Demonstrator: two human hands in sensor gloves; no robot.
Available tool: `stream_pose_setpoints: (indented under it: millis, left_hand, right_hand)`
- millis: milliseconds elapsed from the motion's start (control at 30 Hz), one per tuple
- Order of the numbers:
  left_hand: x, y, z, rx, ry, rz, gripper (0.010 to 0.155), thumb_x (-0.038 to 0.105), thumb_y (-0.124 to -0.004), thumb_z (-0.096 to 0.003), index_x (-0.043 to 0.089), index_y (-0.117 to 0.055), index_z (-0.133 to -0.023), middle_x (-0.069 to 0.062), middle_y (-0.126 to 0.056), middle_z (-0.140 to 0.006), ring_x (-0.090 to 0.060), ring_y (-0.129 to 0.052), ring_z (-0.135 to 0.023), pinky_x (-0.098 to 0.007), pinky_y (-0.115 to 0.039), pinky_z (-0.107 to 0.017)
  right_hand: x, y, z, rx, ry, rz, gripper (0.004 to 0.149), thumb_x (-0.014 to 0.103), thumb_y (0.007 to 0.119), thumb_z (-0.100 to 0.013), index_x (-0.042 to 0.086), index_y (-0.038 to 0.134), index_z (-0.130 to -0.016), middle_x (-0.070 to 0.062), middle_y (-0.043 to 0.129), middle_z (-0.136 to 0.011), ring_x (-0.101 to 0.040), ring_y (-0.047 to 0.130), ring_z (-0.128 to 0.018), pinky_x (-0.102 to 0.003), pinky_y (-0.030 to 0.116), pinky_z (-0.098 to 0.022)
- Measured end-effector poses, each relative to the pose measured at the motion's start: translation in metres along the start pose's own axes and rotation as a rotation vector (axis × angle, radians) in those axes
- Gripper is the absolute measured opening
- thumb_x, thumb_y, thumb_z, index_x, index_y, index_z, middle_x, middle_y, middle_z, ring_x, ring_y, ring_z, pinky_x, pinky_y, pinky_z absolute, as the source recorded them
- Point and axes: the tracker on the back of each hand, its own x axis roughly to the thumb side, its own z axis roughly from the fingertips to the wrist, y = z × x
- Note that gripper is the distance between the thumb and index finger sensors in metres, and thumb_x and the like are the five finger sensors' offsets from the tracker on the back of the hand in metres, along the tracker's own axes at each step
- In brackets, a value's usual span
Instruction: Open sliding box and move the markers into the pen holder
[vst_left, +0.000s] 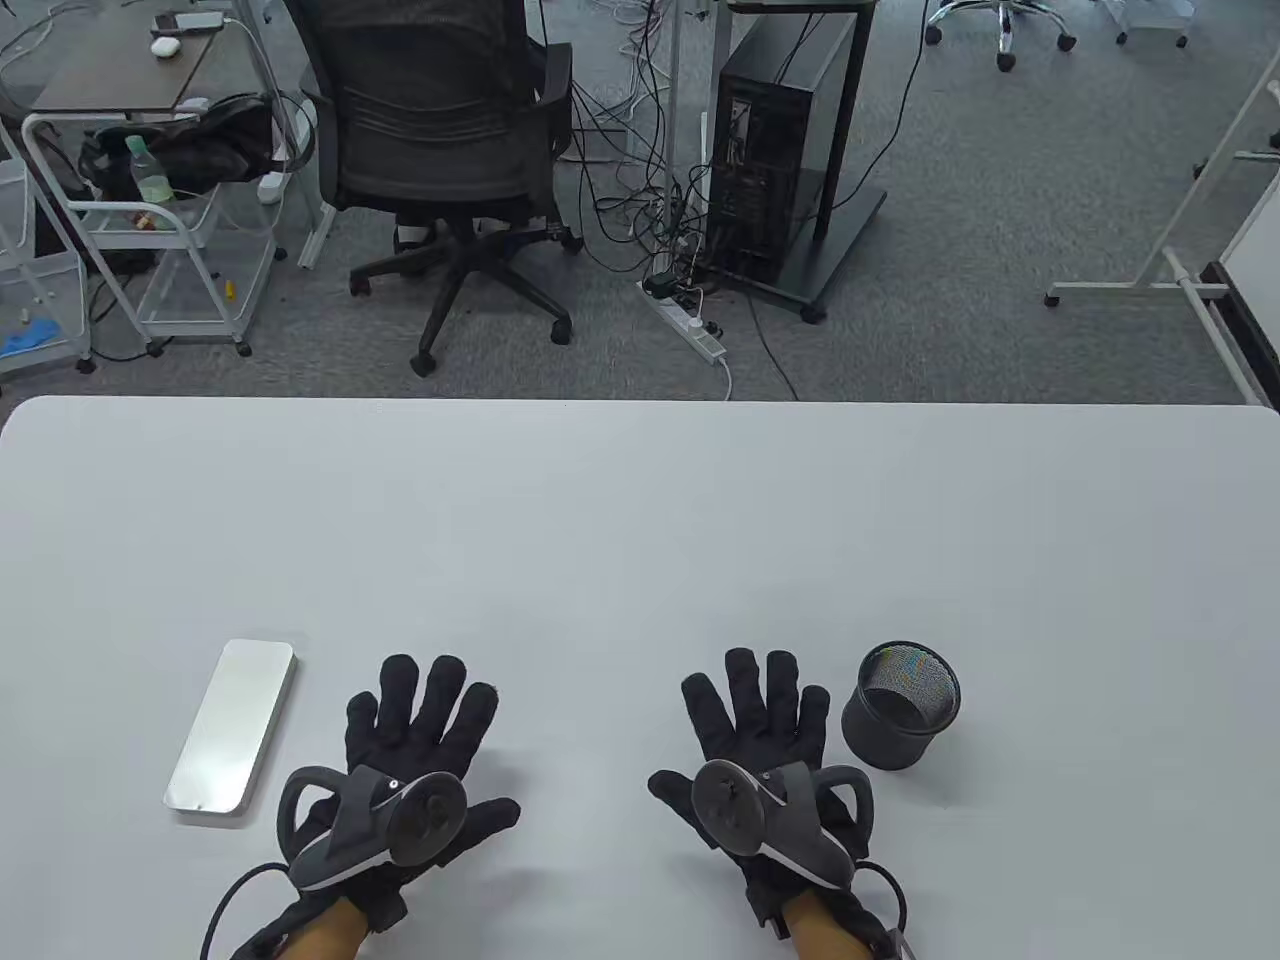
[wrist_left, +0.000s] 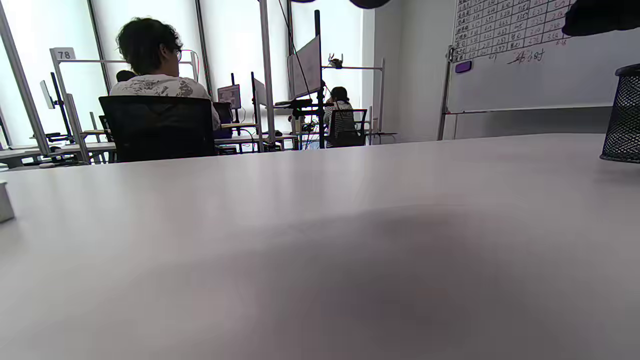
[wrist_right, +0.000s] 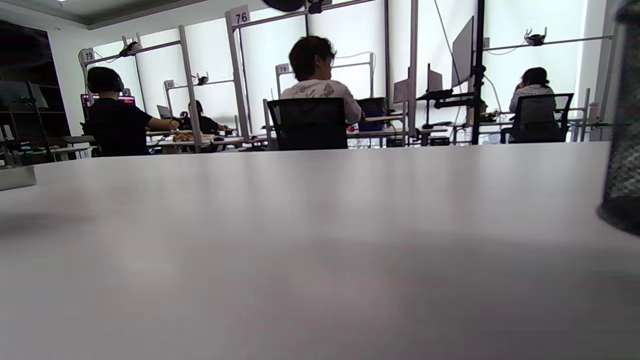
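A flat silver sliding box (vst_left: 231, 726) lies closed on the white table (vst_left: 640, 520), near the front left. A black mesh pen holder (vst_left: 900, 705) stands at the front right and looks empty; its mesh wall shows in the left wrist view (wrist_left: 622, 117) and the right wrist view (wrist_right: 622, 165). My left hand (vst_left: 425, 725) rests flat on the table just right of the box, fingers spread. My right hand (vst_left: 760, 710) lies flat too, just left of the pen holder. Neither hand holds anything. No markers are visible.
Beyond the table's far edge stand an office chair (vst_left: 440, 150), a computer tower (vst_left: 765, 165) with cables, and a cart (vst_left: 150, 200). People sit at desks in the wrist views' background. A whiteboard (wrist_left: 525, 60) stands to the right.
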Motion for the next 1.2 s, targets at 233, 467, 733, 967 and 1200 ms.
stream_pose_setpoints:
  millis: [233, 467, 733, 967, 1200]
  left_hand:
    - [-0.003, 0.000, 0.000, 0.003, 0.006, 0.024, 0.100, 0.086, -0.045, -0.0429, 0.027, -0.019, -0.119, -0.012, -0.013, -0.130, -0.053, -0.016, -0.116, -0.074, -0.031, -0.077]
    - [-0.008, -0.002, -0.001, 0.001, 0.013, 0.059, 0.099, 0.085, -0.046, -0.0431, 0.027, -0.021, -0.119, -0.012, -0.014, -0.130, -0.053, -0.017, -0.116, -0.073, -0.031, -0.077]
    - [-0.011, -0.005, -0.003, -0.013, 0.028, 0.063, 0.099, 0.085, -0.046, -0.0432, 0.027, -0.021, -0.119, -0.012, -0.014, -0.130, -0.053, -0.017, -0.116, -0.073, -0.032, -0.078]
    - [-0.018, -0.005, -0.005, -0.014, 0.069, 0.067, 0.099, 0.085, -0.048, -0.0432, 0.027, -0.022, -0.119, -0.012, -0.015, -0.130, -0.052, -0.018, -0.116, -0.073, -0.032, -0.078]
    - [-0.038, 0.007, -0.010, 0.021, 0.175, 0.106, 0.102, 0.086, -0.051, -0.0426, 0.026, -0.020, -0.119, -0.012, -0.016, -0.130, -0.052, -0.018, -0.117, -0.073, -0.032, -0.078]
  right_hand:
    - [0.001, 0.001, 0.000, 0.004, 0.004, 0.006, 0.087, 0.068, 0.049, -0.043, 0.019, 0.032, -0.113, -0.024, 0.016, -0.120, -0.056, 0.010, -0.104, -0.075, 0.020, -0.071]
    - [-0.002, 0.001, -0.002, 0.006, 0.014, -0.016, 0.087, 0.068, 0.050, -0.044, 0.019, 0.032, -0.113, -0.024, 0.017, -0.120, -0.056, 0.011, -0.104, -0.075, 0.020, -0.071]
    - [-0.001, 0.003, -0.004, 0.016, 0.011, -0.010, 0.087, 0.067, 0.051, -0.044, 0.019, 0.032, -0.113, -0.025, 0.017, -0.120, -0.055, 0.011, -0.105, -0.075, 0.021, -0.071]
    - [0.000, 0.000, -0.002, -0.005, 0.007, -0.002, 0.087, 0.067, 0.051, -0.044, 0.018, 0.032, -0.113, -0.025, 0.017, -0.120, -0.055, 0.012, -0.105, -0.075, 0.022, -0.071]
    - [0.002, 0.001, -0.004, -0.004, 0.003, -0.008, 0.087, 0.067, 0.052, -0.044, 0.018, 0.032, -0.113, -0.025, 0.017, -0.120, -0.056, 0.012, -0.105, -0.075, 0.022, -0.071]
